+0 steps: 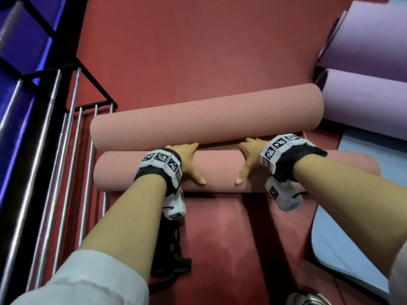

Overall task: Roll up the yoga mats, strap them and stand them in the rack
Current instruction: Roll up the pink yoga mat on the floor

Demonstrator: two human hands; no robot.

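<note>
The floor (198,40) is a deep red, matte covering that fills most of the view, from the far top edge down to the near bottom. The light is soft and even, with only a faint pale sheen on the red near the lower middle. At the far left stands a blue-violet surface (17,47), blurred; wall or padding, it cannot be told.

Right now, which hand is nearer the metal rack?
Left. The left hand grips the near pink roll on the half toward the rack; the right hand grips the same roll farther from it.
</note>
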